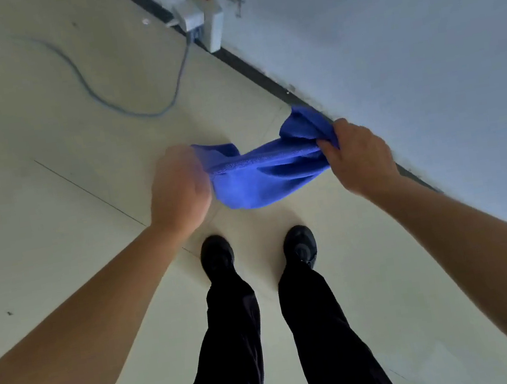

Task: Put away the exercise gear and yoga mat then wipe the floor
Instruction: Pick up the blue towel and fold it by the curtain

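1. Cloth (262,174), blue, hangs stretched between both hands above the floor (54,219), just ahead of the black shoes (217,257).
2. Left hand (176,186), blurred, fist curled round the cloth's left end, forearm extended.
3. Right hand (359,154) pinches the bunched right end, near the wall (419,38).

Arms (99,311) outstretched; right hand (359,157) tight on blue cloth (262,174), blurred left hand (179,186) seemingly likewise.
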A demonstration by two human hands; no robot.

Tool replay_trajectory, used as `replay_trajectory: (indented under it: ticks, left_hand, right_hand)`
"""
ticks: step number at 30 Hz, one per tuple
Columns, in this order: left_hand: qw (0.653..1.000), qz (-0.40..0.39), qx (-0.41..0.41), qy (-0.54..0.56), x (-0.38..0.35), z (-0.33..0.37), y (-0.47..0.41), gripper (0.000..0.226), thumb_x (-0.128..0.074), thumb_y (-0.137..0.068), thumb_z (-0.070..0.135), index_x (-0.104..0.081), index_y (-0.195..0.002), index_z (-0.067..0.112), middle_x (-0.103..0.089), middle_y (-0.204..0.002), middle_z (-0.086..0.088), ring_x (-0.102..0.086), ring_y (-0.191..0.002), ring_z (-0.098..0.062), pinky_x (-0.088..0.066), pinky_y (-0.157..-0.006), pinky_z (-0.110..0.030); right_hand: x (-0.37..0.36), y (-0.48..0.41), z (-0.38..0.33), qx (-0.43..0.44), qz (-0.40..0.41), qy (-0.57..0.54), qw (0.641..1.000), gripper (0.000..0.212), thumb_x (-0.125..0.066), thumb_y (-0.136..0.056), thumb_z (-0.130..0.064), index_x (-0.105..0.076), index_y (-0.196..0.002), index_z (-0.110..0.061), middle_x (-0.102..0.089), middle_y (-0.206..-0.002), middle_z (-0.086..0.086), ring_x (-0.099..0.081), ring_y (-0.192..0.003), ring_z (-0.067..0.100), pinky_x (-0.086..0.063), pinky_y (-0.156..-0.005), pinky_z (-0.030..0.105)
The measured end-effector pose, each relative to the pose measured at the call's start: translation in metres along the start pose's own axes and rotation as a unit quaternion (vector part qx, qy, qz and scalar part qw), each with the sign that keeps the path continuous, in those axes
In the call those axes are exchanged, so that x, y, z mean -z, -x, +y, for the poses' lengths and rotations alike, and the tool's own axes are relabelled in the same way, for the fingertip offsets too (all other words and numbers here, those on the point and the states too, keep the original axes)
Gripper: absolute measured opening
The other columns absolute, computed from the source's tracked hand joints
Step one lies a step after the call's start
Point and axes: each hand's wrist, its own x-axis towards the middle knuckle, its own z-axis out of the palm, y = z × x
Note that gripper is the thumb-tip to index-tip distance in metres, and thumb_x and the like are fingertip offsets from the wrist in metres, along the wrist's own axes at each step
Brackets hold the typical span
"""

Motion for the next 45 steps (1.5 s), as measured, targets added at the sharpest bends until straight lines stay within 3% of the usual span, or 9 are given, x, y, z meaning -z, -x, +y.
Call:
replay_trajectory:
  ticks: [9,15,19,21,27,31,36,42,45]
  left_hand:
    - [0.999,-0.016,-0.01,-0.026,0.26,0.159,0.031,0.009,-0.045,-0.089,0.008,-0.048,-0.082,0.012,-0.058,-0.073,-0.006,-0.049,-0.068,-0.029,-0.036,-0.062,-0.036]
    - [0.993,-0.047,0.002,0.112,0.386,0.243,0.041,0.035,-0.034,-0.085,0.034,-0.055,-0.109,0.021,-0.058,-0.075,-0.005,-0.055,-0.076,-0.031,-0.044,-0.07,-0.038]
    - [0.962,-0.123,-0.055,0.236,0.432,0.312,0.044,0.034,-0.045,-0.098,0.051,-0.054,-0.126,0.035,-0.061,-0.111,0.016,-0.057,-0.101,-0.003,-0.04,-0.083,-0.018]
    - [0.945,-0.189,-0.109,0.245,0.449,0.339,0.05,0.028,-0.052,-0.096,0.052,-0.059,-0.12,0.04,-0.067,-0.098,0.017,-0.063,-0.085,0.004,-0.043,-0.071,-0.012]
    - [0.895,-0.232,-0.345,0.161,0.45,0.409,0.076,0.011,-0.066,-0.093,0.028,-0.076,-0.092,0.028,-0.074,-0.082,0.013,-0.069,-0.08,-0.005,-0.051,-0.072,-0.017]
    - [0.867,-0.189,-0.4,0.229,0.44,0.477,0.127,0.015,-0.063,-0.095,0.026,-0.072,-0.085,0.031,-0.07,-0.078,0.015,-0.063,-0.073,-0.002,-0.047,-0.067,-0.012]
    - [0.801,-0.251,-0.471,0.272,0.413,0.557,0.223,0.013,-0.064,-0.094,0.023,-0.073,-0.087,0.03,-0.072,-0.083,0.015,-0.066,-0.082,-0.002,-0.048,-0.072,-0.009]
    - [0.73,-0.303,-0.538,0.291,0.355,0.656,0.378,0.012,-0.066,-0.093,0.02,-0.073,-0.089,0.029,-0.072,-0.087,0.024,-0.065,-0.086,0.006,-0.045,-0.076,-0.005]
    - [0.71,-0.319,-0.55,0.302,0.312,0.703,0.466,0.011,-0.065,-0.094,0.02,-0.072,-0.091,0.029,-0.07,-0.086,0.031,-0.064,-0.087,0.01,-0.043,-0.076,-0.003]
  right_hand:
    - [0.238,0.127,-0.102,-0.051,0.079,-0.379,0.921,0.021,-0.048,-0.104,-0.032,-0.043,-0.097,-0.013,-0.053,-0.079,-0.001,-0.048,-0.067,0.02,-0.041,-0.062,0.037]
    - [0.349,0.195,-0.148,0.038,0.102,-0.427,0.898,0.012,-0.054,-0.1,-0.029,-0.06,-0.109,-0.025,-0.068,-0.093,-0.006,-0.063,-0.087,0.017,-0.053,-0.079,0.035]
    - [0.396,0.245,-0.162,0.08,0.118,-0.381,0.913,0.012,-0.058,-0.097,-0.025,-0.066,-0.102,-0.031,-0.069,-0.089,-0.011,-0.061,-0.082,0.01,-0.05,-0.078,0.028]
    - [0.412,0.273,-0.163,0.071,0.131,-0.373,0.916,0.014,-0.058,-0.096,-0.023,-0.069,-0.101,-0.031,-0.069,-0.086,-0.012,-0.061,-0.078,0.007,-0.05,-0.075,0.025]
    - [0.432,0.366,-0.129,-0.024,0.188,-0.4,0.897,0.009,-0.074,-0.087,-0.035,-0.071,-0.093,-0.04,-0.071,-0.084,-0.015,-0.064,-0.078,0.006,-0.052,-0.072,0.02]
    - [0.421,0.443,-0.075,-0.119,0.177,-0.376,0.902,0.025,-0.085,-0.073,-0.04,-0.067,-0.085,-0.029,-0.061,-0.075,-0.012,-0.054,-0.069,0.009,-0.045,-0.066,0.023]
    - [0.394,0.557,-0.006,-0.226,0.181,-0.384,0.877,0.027,-0.082,-0.072,-0.04,-0.067,-0.082,-0.02,-0.06,-0.072,-0.011,-0.054,-0.069,0.011,-0.046,-0.067,0.026]
    - [0.332,0.723,0.087,-0.343,0.258,-0.401,0.809,0.01,-0.078,-0.078,-0.03,-0.071,-0.079,-0.022,-0.063,-0.075,-0.009,-0.055,-0.069,0.009,-0.045,-0.064,0.021]
    - [0.296,0.821,0.136,-0.408,0.314,-0.412,0.752,0.033,-0.072,-0.082,-0.037,-0.067,-0.086,-0.006,-0.054,-0.072,-0.004,-0.048,-0.068,0.014,-0.041,-0.064,0.027]
